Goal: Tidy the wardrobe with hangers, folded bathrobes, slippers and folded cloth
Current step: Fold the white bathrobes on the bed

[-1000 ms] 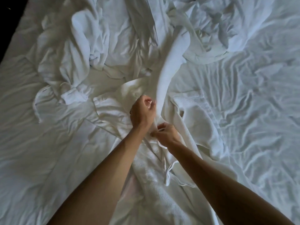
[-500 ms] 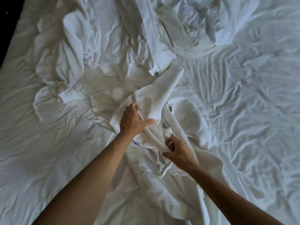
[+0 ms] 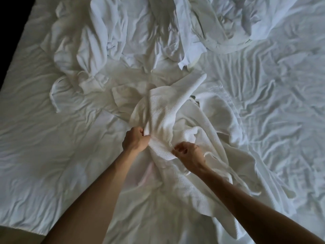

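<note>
Head view: left hand (image 3: 135, 140), flat on the waffle bathrobe (image 3: 177, 118) half a second ago, now grips it, right hand (image 3: 189, 154) pinches its edge, robe bunched mid-bed (image 3: 52, 155) — folding barely begun.

A wide bed (image 3: 52, 155) is filling nearly the whole view, its white sheet (image 3: 281, 106) lying heavily creased. Dim light is falling unevenly, and darkness (image 3: 10, 23) is showing beyond the bed's left edge.
</note>
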Demonstrator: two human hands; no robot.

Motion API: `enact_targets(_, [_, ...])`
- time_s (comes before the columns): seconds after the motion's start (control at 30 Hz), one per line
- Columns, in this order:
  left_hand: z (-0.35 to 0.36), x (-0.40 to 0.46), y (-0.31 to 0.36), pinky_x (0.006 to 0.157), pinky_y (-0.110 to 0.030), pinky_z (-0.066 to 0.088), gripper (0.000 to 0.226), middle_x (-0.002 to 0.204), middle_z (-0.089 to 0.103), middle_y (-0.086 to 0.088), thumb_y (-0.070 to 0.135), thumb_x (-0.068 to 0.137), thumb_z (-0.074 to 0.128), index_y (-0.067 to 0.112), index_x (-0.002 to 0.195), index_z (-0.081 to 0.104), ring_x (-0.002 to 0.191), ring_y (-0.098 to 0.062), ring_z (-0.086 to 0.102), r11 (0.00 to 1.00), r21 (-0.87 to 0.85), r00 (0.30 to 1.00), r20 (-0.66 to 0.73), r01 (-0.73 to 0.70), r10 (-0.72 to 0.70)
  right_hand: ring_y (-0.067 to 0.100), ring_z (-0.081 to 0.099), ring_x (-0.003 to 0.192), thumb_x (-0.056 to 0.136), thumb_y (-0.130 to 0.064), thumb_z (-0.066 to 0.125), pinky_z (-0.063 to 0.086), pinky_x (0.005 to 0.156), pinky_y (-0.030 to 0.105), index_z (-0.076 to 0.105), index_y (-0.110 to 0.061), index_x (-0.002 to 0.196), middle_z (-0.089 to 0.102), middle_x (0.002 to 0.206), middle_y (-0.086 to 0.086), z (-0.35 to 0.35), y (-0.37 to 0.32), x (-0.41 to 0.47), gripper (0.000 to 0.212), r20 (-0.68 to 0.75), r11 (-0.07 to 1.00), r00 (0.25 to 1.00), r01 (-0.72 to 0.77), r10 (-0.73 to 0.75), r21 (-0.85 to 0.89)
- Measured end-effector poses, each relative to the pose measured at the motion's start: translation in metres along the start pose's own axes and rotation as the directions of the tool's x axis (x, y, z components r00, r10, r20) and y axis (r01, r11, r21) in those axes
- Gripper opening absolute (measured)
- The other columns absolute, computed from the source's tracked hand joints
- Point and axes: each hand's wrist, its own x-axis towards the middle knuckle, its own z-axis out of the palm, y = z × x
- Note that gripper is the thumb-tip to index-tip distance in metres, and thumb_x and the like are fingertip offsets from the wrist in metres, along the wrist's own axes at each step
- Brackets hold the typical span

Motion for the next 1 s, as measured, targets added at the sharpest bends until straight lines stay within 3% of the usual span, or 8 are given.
enact_targets(0.1, [-0.008, -0.008, -0.026, 0.054, -0.027, 0.037, 0.025, 0.064, 0.056, 0.003, 0.029, 0.082, 0.068, 0.016, 0.068, 0.052, 0.063, -0.020, 0.054, 0.994, -0.108, 0.999, -0.022, 0.032, -0.035, -0.003, 0.065, 0.071, 0.084, -0.032, 0.075, 0.050, 0.064, 0.013, 0.075, -0.020, 0.090, 0.071, 0.080, -0.013, 0.019, -0.006, -0.010, 0.013, 0.050, 0.997, 0.996, 0.071, -0.070, -0.024])
enact_targets(0.2, [-0.013, -0.021, -0.033, 0.060, -0.030, 0.043, 0.018, 0.071, 0.066, 0.001, 0.029, 0.081, 0.071, 0.012, 0.079, 0.064, 0.070, -0.021, 0.061, 0.972, -0.231, 0.996, -0.077, -0.051, 0.034, 0.001, 0.064, 0.066, 0.078, -0.030, 0.074, 0.055, 0.064, 0.023, 0.071, -0.023, 0.079, 0.069, 0.071, -0.011, 0.029, -0.015, -0.019, 0.008, 0.018, 0.997, 0.997, 0.077, -0.077, -0.015])
enact_targets(0.4, [0.023, -0.049, 0.028, 0.065, -0.032, 0.052, 0.011, 0.071, 0.066, 0.005, 0.021, 0.084, 0.066, 0.019, 0.076, 0.058, 0.069, -0.016, 0.062, 0.876, -0.319, 0.932, -0.108, -0.362, 0.345, 0.007, 0.044, 0.046, 0.078, -0.020, 0.072, 0.036, 0.045, 0.017, 0.055, -0.010, 0.062, 0.053, 0.052, -0.001, 0.003, -0.010, -0.040, 0.025, -0.355, 0.998, 0.935, 0.035, -0.013, 0.054])
enact_targets(0.57, [0.061, -0.054, 0.079, 0.086, -0.039, 0.057, 0.010, 0.096, 0.073, -0.002, 0.014, 0.088, 0.066, 0.014, 0.098, 0.067, 0.090, -0.020, 0.069, 0.843, -0.400, 0.926, -0.036, -0.358, 0.377, 0.005, 0.051, 0.053, 0.083, -0.020, 0.070, 0.042, 0.054, 0.023, 0.058, -0.013, 0.068, 0.058, 0.059, -0.004, -0.031, 0.001, -0.043, 0.021, -0.413, 0.995, 0.909, -0.019, 0.058, 0.098])
enact_targets(0.73, [0.086, -0.072, 0.107, 0.083, -0.040, 0.057, 0.009, 0.089, 0.072, -0.001, 0.020, 0.088, 0.068, 0.014, 0.093, 0.065, 0.083, -0.019, 0.068, 0.823, -0.478, 0.939, -0.014, -0.308, 0.344, -0.002, 0.057, 0.064, 0.092, -0.030, 0.058, 0.043, 0.060, 0.020, 0.060, -0.013, 0.087, 0.061, 0.073, -0.007, -0.068, 0.016, -0.045, 0.018, -0.563, 0.987, 0.823, 0.013, 0.079, 0.157])
enact_targets(0.83, [0.085, -0.082, 0.119, 0.074, -0.031, 0.051, 0.016, 0.089, 0.069, 0.004, 0.023, 0.085, 0.070, 0.018, 0.096, 0.060, 0.081, -0.015, 0.064, 0.822, -0.444, 0.931, -0.096, -0.357, 0.353, 0.007, 0.057, 0.067, 0.098, -0.035, 0.054, 0.048, 0.065, 0.025, 0.054, -0.032, 0.088, 0.060, 0.074, -0.006, -0.092, 0.029, -0.049, 0.010, -0.540, 0.986, 0.838, 0.013, 0.081, 0.168])
enact_targets(0.9, [0.075, -0.089, 0.128, 0.068, -0.024, 0.044, 0.030, 0.099, 0.063, 0.005, 0.018, 0.084, 0.070, 0.018, 0.110, 0.056, 0.085, -0.012, 0.059, 0.793, -0.328, 0.856, -0.261, -0.513, 0.446, 0.011, 0.060, 0.067, 0.100, -0.036, 0.053, 0.052, 0.065, 0.035, 0.053, -0.031, 0.090, 0.061, 0.074, -0.005, -0.106, 0.030, -0.050, 0.012, -0.515, 0.961, 0.855, 0.087, 0.063, 0.263])
enact_targets(1.0, [0.049, -0.090, 0.152, 0.070, -0.028, 0.049, 0.055, 0.111, 0.055, 0.000, -0.001, 0.072, 0.064, 0.014, 0.125, 0.055, 0.092, -0.015, 0.055, 0.639, -0.151, 0.646, -0.345, -0.754, 0.681, 0.005, 0.064, 0.062, 0.103, -0.019, 0.051, 0.053, 0.058, 0.020, 0.053, -0.002, 0.103, 0.065, 0.077, 0.005, -0.129, 0.012, -0.047, 0.017, -0.451, 0.897, 0.892, 0.181, 0.023, 0.404])
